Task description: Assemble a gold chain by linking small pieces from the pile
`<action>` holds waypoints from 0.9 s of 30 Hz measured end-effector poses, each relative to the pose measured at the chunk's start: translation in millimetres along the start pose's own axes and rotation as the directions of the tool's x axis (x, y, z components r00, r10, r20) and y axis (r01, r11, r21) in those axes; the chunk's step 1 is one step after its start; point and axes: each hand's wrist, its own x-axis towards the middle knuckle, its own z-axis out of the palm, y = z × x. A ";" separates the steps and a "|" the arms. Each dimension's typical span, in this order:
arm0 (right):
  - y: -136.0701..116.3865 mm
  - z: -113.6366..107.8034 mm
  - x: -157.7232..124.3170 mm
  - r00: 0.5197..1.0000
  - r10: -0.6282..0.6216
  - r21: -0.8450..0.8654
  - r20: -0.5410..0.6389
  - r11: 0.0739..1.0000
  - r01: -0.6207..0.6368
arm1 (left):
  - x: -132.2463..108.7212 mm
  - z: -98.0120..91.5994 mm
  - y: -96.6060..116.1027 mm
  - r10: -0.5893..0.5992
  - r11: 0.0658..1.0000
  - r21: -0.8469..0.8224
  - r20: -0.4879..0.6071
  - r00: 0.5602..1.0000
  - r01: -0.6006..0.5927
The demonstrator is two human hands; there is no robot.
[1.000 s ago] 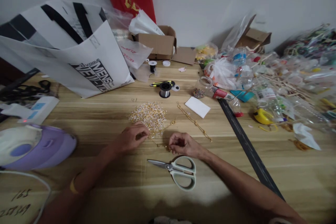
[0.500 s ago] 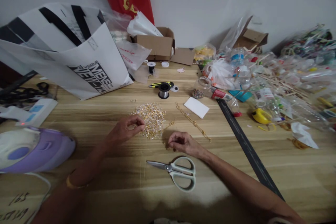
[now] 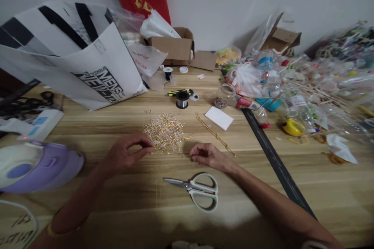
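Observation:
My left hand [image 3: 125, 152] rests on the wooden table [image 3: 117, 198] just left of a heap of small gold and clear pins [image 3: 165, 132], thumb and fingers pinched together on something too small to name. My right hand [image 3: 206, 153] is curled shut at the heap's lower right, pinching the end of a thin gold chain piece. A longer gold chain [image 3: 214, 135] lies stretched out to its right. White-handled scissors [image 3: 197, 190] lie just in front of my right hand.
A purple iron [image 3: 35, 167] sits at the left. A large white printed bag [image 3: 76, 52] and a cardboard box [image 3: 175, 48] stand behind. A wire spool [image 3: 182, 99], white card [image 3: 219, 118], black ruler [image 3: 274, 159] and piled plastic clutter [image 3: 306, 85] fill the right.
My left hand has drawn back leftward from the heap's edge, fingers still pinched. My right hand has shifted slightly up and stays curled.

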 end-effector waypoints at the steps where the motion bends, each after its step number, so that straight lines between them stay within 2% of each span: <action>1: 0.8 -1.2 0.1 1.000 -0.023 -0.064 0.000 0.998 0.023 | -2.3 0.0 -1.0 -0.005 1.000 0.018 0.022 1.000 0.005; 4: -0.9 -4.3 -1.5 0.993 -0.115 -0.300 0.012 0.947 0.113 | -9.4 2.0 -5.0 -0.027 0.998 0.059 0.122 0.992 0.020; 7: -10.1 -5.8 -5.4 0.982 -0.162 -0.522 0.095 0.832 0.187 | -18.1 5.2 -9.6 -0.028 0.996 0.088 0.226 0.974 0.008; 9: -16.6 -5.1 -7.5 0.970 -0.183 -0.598 0.160 0.764 0.243 | -24.9 7.1 -12.1 -0.023 0.992 0.122 0.256 0.966 -0.009; 12: -20.1 -2.3 -7.0 0.959 -0.208 -0.636 0.194 0.718 0.284 | -34.7 9.3 -14.3 -0.013 0.986 0.164 0.273 0.962 -0.034; 16: -16.2 0.6 2.3 0.966 -0.207 -0.684 0.152 0.683 0.254 | -43.2 12.9 -15.7 -0.021 0.979 0.197 0.301 0.953 -0.040; 20: -19.0 0.4 18.9 0.977 -0.179 -0.767 0.120 0.607 0.206 | -44.2 17.0 -17.5 -0.024 0.974 0.224 0.295 0.955 -0.045; 22: -22.7 0.8 28.8 0.982 -0.155 -0.828 0.105 0.534 0.173 | -43.2 18.6 -19.3 -0.026 0.973 0.226 0.296 0.955 -0.044; 27: -26.9 4.8 48.7 0.995 0.027 -0.948 0.091 0.309 0.078 | -43.1 19.9 -24.2 -0.067 0.965 0.261 0.311 0.948 -0.018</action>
